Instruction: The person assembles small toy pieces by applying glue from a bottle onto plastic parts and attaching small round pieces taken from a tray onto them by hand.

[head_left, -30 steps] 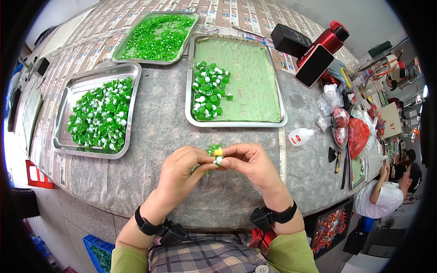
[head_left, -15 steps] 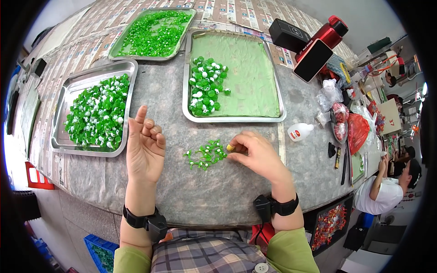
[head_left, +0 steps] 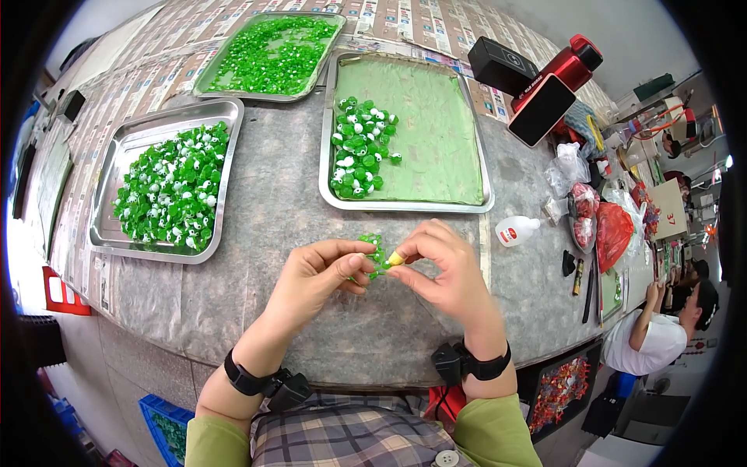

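My left hand is above the grey table cover with thumb and fingers pinched together. What sits between its fingertips is too small to make out. Facing it, my right hand wears a yellow cover on a fingertip and pinches a small green piece. The fingertips of both hands are a short gap apart. Behind them lie small green plastic pieces with white spots, partly hidden by my hands. Beyond is a metal tray lined with green sheeting, with green-and-white eyeball-like pieces along its left side.
At the left stands a metal tray heaped with green-and-white pieces. Another tray of small green pieces is farther back. To the right are a white bottle, a phone, a red flask, a black box and plastic bags.
My left hand has come right and down from a raised, loosely spread pose to pinch beside my right hand. My right hand stays near the small green pieces, pinching.
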Demonstrator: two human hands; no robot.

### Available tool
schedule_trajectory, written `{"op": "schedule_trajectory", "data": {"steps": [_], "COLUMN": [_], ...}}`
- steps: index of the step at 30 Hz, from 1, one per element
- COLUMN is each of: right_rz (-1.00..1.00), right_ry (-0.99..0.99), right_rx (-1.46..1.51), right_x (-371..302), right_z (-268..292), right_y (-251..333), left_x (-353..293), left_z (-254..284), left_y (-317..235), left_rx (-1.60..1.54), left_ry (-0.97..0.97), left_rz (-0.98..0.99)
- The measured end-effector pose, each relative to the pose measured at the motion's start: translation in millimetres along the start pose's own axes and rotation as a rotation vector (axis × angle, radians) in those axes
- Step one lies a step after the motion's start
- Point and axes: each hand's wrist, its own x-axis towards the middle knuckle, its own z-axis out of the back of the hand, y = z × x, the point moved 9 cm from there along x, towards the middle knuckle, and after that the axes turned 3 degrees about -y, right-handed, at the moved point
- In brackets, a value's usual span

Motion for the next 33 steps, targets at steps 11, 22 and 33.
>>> {"op": "schedule_trajectory", "data": {"steps": [11, 22, 33], "right_rz": [0.343, -0.224, -0.391], "right_ry": [-0.222, -1.041, -0.661], "right_rx": [-0.400, 0.031, 0.281], "right_x": [-7.0, -92.8, -64.0], "right_z": [-3.5, 165.0, 113.6], "right_y": [42.1, -76.2, -115.8], "left_x": [-0.8, -1.5, -0.2], "left_z": [-12.7, 11.0, 0.6], "left_y": [4.3, -10.2, 1.6], "left_rx": [-0.041, -0.243, -0.262], "left_ry": [0.000, -0.173, -0.058], "left_rz": [0.064, -0.069, 0.024]}}
